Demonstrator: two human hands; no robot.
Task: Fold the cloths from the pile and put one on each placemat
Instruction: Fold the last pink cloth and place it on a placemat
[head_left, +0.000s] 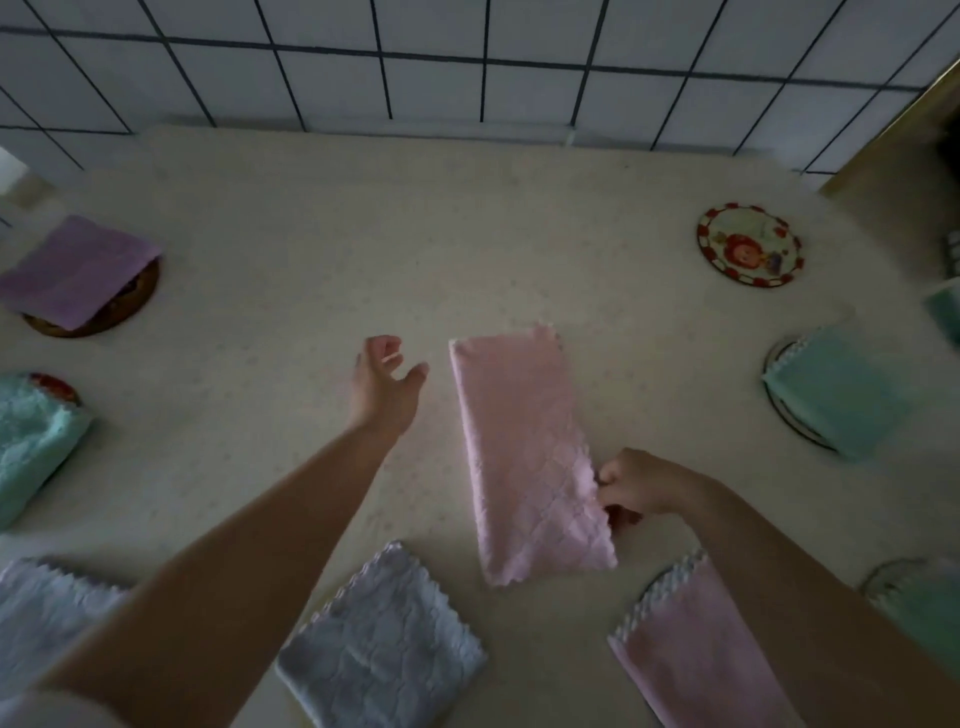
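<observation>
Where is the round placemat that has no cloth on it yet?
In the head view, the bare round placemat lies far right on the table, near the tiled wall, beyond the green cloth.

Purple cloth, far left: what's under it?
The purple cloth lies on a round brown placemat; only the mat's near and right rim shows past the cloth. The rest of the mat, and anything else on it, is covered.

Pink quilted microfibre cloth (524, 457), folded into a long strip, lies flat mid-table. Purple folded cloth (78, 267) covers a round brown placemat (136, 306) far left. Mint folded cloth (836, 389) rests on a round placemat (779, 358) right. Red-rimmed patterned round placemat (749, 243) lies bare.
</observation>
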